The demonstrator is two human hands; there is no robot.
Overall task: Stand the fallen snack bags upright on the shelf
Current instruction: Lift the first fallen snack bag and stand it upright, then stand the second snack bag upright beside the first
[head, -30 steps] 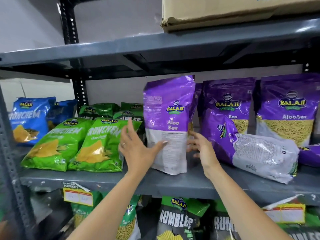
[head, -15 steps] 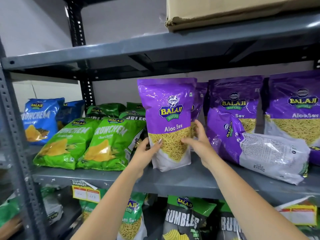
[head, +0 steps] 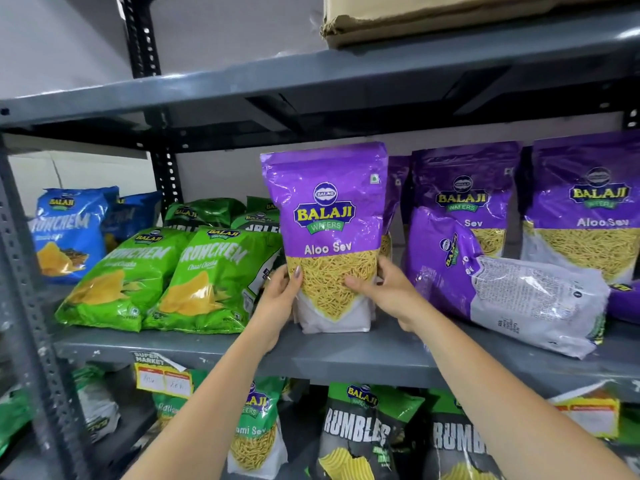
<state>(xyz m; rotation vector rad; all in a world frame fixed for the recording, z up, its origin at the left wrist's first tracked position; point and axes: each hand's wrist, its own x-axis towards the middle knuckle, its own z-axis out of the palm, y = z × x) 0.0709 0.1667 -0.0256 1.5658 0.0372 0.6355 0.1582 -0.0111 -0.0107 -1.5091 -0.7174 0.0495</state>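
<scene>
Two hands hold one purple Aloo Sev bag by its lower half: the left hand is wrapped round the bag's left edge with the thumb laid on the front, and the right hand grips the right edge with its fingers across the clear window. Between them the bag stands upright, label facing out, its base resting on the grey shelf or very nearly so; the contact line is hard to judge. This bag looks as good as done, needing only to be let go and to hold its balance.

Just to the right of the right hand, a second purple bag lies on its side with its printed back upward, leaning against the standing purple bags behind it. That one is clearly left to do.

To the left of the left hand, two green Crunchem bags lie reclined toward the front edge, with more green bags behind them; these also seem to need standing. Farther left, a blue Crunchem bag stands more or less upright.

By this reckoning the task is early on: one bag nearly set, at least three waiting.
</scene>
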